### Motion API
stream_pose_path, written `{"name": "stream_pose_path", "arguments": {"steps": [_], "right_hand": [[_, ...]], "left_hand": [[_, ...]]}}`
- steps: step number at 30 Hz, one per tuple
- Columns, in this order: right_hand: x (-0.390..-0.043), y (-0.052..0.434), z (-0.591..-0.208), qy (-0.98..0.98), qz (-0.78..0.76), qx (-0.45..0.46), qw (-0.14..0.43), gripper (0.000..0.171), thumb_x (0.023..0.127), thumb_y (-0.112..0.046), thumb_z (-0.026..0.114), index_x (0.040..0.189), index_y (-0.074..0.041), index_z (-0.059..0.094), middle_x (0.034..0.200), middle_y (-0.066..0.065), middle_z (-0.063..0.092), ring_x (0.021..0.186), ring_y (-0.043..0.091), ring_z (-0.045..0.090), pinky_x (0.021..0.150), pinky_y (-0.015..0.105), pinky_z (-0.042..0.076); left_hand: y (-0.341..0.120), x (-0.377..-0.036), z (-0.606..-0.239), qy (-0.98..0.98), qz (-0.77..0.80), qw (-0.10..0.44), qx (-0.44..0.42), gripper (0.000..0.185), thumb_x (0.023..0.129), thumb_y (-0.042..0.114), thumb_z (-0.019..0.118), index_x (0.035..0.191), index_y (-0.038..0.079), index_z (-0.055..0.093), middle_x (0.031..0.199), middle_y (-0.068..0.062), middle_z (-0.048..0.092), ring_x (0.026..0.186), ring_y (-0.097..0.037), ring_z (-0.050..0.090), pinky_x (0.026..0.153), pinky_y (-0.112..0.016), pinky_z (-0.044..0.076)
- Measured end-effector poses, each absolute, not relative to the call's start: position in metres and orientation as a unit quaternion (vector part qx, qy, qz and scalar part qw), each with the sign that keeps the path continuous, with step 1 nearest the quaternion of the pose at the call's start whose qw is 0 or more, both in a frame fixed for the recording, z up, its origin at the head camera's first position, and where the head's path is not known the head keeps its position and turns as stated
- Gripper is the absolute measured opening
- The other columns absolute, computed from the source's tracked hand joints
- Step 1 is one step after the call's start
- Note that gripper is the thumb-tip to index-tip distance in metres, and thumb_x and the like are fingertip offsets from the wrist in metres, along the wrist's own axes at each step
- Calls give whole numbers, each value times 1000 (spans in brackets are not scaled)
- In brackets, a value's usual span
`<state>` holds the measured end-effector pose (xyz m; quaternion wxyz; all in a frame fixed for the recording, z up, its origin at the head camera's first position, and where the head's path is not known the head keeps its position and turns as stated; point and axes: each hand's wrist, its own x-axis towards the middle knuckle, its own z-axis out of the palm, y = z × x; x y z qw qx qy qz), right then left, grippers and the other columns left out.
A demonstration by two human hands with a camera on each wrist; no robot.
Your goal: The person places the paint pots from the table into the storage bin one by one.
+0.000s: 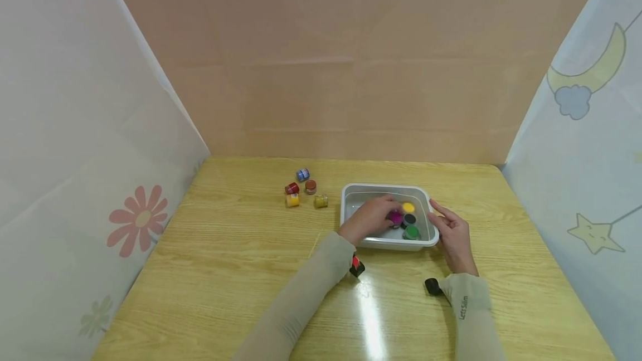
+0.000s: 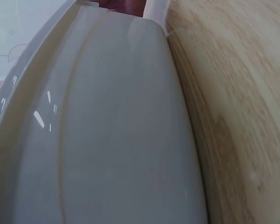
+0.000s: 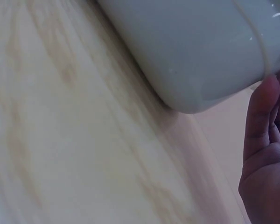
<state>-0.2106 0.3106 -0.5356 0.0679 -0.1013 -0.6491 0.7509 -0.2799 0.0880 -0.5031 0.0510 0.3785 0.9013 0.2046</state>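
A white plastic tray [image 1: 383, 187] sits on the wooden table [image 1: 236, 249]. Inside it stand small paint pots: yellow [image 1: 408, 206], magenta [image 1: 396, 217], black [image 1: 409, 219] and green [image 1: 411, 232]. My left hand [image 1: 373, 217] reaches into the tray, its fingertips curled on the magenta pot. My right hand [image 1: 451, 232] lies flat-fingered against the tray's right rim. In the right wrist view, the fingers [image 3: 263, 116] stand beside the tray's rounded corner [image 3: 200, 51]. The left wrist view shows only the tray's outer wall [image 2: 107, 140].
Several loose pots lie left of the tray: blue [image 1: 302, 174], red [image 1: 292, 188], brown [image 1: 310, 186], yellow [image 1: 292, 200] and olive [image 1: 321, 201]. Patterned curtains close in the left and right sides, and a beige wall stands behind.
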Motion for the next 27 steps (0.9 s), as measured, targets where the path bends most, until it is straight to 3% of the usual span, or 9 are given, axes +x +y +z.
{"name": "stream_pose_path", "arguments": {"steps": [9,14,19,27], "right_hand": [[-211,310,-534,-654,744,-120,61,50,96,-19,76,143,-10,61,70,-4,72,54,4,50,48,19,42],[-209,311,-534,-646,751,-124,53,51,95,-18,76,143,-11,61,74,-3,75,58,3,56,51,18,48],[-206,312,-533,-640,758,-115,48,53,95,-18,76,145,-10,59,76,-3,76,61,3,59,53,17,50],[-210,313,-537,-642,757,-106,56,48,96,-17,75,142,-13,63,78,-3,76,61,3,58,51,17,49]], "left_hand": [[79,-279,-491,893,224,56,387,40,96,21,75,136,24,67,126,7,62,109,-7,62,96,-20,52],[65,-276,-479,878,286,63,379,42,99,19,72,140,22,64,134,3,63,111,-11,65,93,-20,54],[47,-278,-473,876,295,27,382,36,100,19,71,135,21,67,126,-2,65,104,-11,65,86,-16,53],[14,-283,-467,887,295,-6,354,34,99,19,72,133,24,68,126,1,65,107,-14,67,89,-22,55]]}}
